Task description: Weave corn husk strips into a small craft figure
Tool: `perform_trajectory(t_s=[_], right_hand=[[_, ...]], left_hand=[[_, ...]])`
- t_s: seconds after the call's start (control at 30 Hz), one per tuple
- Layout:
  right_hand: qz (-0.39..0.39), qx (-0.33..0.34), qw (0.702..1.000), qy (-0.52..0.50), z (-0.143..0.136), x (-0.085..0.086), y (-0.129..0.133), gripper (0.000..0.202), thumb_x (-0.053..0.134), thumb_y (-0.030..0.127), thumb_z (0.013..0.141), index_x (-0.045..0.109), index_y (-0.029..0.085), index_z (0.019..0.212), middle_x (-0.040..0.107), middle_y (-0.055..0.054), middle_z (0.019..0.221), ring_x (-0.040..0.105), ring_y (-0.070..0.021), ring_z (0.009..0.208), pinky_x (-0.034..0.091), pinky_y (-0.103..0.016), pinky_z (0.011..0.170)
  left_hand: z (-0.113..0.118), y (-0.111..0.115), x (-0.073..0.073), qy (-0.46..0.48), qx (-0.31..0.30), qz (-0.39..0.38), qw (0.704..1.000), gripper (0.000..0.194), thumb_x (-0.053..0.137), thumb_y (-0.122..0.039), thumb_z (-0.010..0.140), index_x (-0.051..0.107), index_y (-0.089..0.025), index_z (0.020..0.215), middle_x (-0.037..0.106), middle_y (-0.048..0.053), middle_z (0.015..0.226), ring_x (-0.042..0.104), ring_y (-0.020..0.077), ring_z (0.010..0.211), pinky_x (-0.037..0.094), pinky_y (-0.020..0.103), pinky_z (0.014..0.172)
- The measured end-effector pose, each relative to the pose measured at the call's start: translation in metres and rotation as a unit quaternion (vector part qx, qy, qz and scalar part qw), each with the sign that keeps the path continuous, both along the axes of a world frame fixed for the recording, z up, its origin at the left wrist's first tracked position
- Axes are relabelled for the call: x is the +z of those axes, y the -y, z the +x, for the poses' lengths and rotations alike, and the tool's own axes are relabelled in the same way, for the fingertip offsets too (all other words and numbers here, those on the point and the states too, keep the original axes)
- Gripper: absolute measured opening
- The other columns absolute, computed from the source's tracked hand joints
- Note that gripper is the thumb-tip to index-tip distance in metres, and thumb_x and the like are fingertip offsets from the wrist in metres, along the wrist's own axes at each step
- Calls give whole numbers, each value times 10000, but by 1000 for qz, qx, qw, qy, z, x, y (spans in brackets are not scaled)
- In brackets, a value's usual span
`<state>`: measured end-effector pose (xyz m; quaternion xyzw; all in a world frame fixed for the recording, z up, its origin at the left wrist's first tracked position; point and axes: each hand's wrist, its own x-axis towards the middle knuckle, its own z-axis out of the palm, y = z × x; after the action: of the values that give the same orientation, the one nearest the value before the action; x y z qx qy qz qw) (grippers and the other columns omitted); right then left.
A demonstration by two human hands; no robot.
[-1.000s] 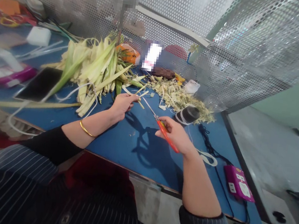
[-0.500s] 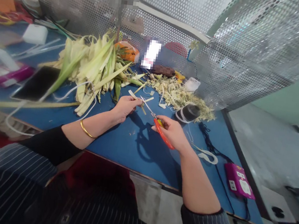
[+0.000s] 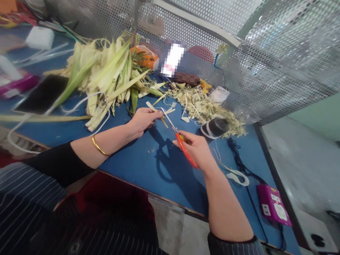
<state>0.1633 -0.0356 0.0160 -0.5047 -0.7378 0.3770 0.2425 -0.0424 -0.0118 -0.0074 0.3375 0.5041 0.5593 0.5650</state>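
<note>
Pale husk strips are pinched between the fingertips of my left hand, which has a gold bangle at its wrist. My right hand is closed round the handles of red-handled scissors. The scissor blades point up and left, and their tip is at the strips beside my left fingertips. Whether the blades are parted is too small to tell. A large bundle of corn husks lies left of my left hand. Beyond both hands spreads a heap of shredded husk.
On the blue table a dark spool stands right of the scissors. A purple power socket with black cables sits at the right. A dark phone and white cable lie left. Metal mesh rises behind.
The scissors' tip has shifted slightly at the husk strips, and my right hand has moved a little with it. My left hand keeps its pinch. The view has shifted slightly.
</note>
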Motion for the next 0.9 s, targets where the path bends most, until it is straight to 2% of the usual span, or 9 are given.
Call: perform_trajectory(t_s=[0.17, 0.27, 0.37, 0.43, 0.5, 0.6, 0.73, 0.8, 0.9], right_hand=[[8, -8, 1000, -15, -1, -6, -1, 471, 722, 500, 684, 717, 145, 993, 577, 5, 708, 472, -116, 627, 395, -236, 567], [14, -61, 996, -60, 1, -8, -5, 508, 740, 512, 653, 701, 146, 1004, 561, 14, 667, 453, -99, 565, 388, -232, 523], [10, -149, 981, -123, 6, -9, -13, 581, 718, 564, 647, 670, 148, 1050, 514, 36, 595, 397, -77, 455, 341, -227, 428], [8, -169, 976, -140, 11, -8, -17, 602, 698, 587, 656, 661, 151, 1068, 505, 41, 583, 382, -73, 424, 322, -226, 400], [11, -157, 981, -112, 15, -7, -19, 599, 702, 577, 656, 668, 146, 1071, 536, 29, 601, 408, -80, 442, 347, -231, 418], [7, -106, 994, -26, 17, -3, -17, 589, 735, 508, 643, 678, 130, 1090, 639, -19, 710, 519, -116, 557, 439, -255, 532], [-58, -7, 998, 31, 17, 3, -14, 471, 736, 405, 670, 698, 145, 1061, 705, -54, 850, 604, -141, 694, 483, -259, 657], [-117, 14, 992, 37, 17, 3, -20, 421, 722, 383, 698, 697, 157, 1052, 709, -55, 834, 588, -118, 620, 467, -233, 573], [-173, -68, 982, 36, 12, 2, -40, 405, 667, 359, 759, 649, 160, 1111, 668, -28, 691, 480, -80, 423, 349, -203, 382]], left_hand=[[0, -2, -4, 6, -4, -1, 1000, 119, 705, -204, 725, 672, -91, 716, 581, 17, 627, 314, 6, 398, 168, 166, 379], [-1, -3, -2, 21, -2, -7, 1000, 125, 713, -208, 718, 676, -90, 734, 609, 28, 660, 327, 6, 401, 173, 163, 369], [-6, -1, 7, 67, 12, -37, 997, 96, 700, -183, 723, 662, -94, 725, 641, 43, 699, 394, 17, 423, 222, 163, 363], [-14, 1, 18, 109, 31, -73, 991, 87, 681, -178, 736, 646, -103, 709, 646, 46, 694, 462, 37, 458, 290, 160, 379], [-23, 3, 30, 146, 36, -64, 987, 53, 665, -153, 740, 632, -118, 718, 639, 35, 672, 503, 54, 497, 341, 158, 406], [-37, 6, 46, 147, 100, -10, 984, 24, 638, -126, 751, 626, -141, 766, 633, 15, 674, 493, 51, 508, 343, 151, 420], [-48, 7, 52, 144, 135, 5, 980, 45, 633, -142, 760, 626, -164, 800, 655, 13, 738, 482, 51, 514, 323, 172, 417], [-50, 7, 52, 160, 124, -7, 979, 35, 634, -146, 761, 633, -159, 793, 658, 16, 750, 468, 46, 507, 314, 186, 418], [-52, 8, 52, 184, 103, -21, 977, 34, 639, -148, 758, 640, -149, 791, 648, 15, 721, 452, 44, 497, 301, 201, 416]])
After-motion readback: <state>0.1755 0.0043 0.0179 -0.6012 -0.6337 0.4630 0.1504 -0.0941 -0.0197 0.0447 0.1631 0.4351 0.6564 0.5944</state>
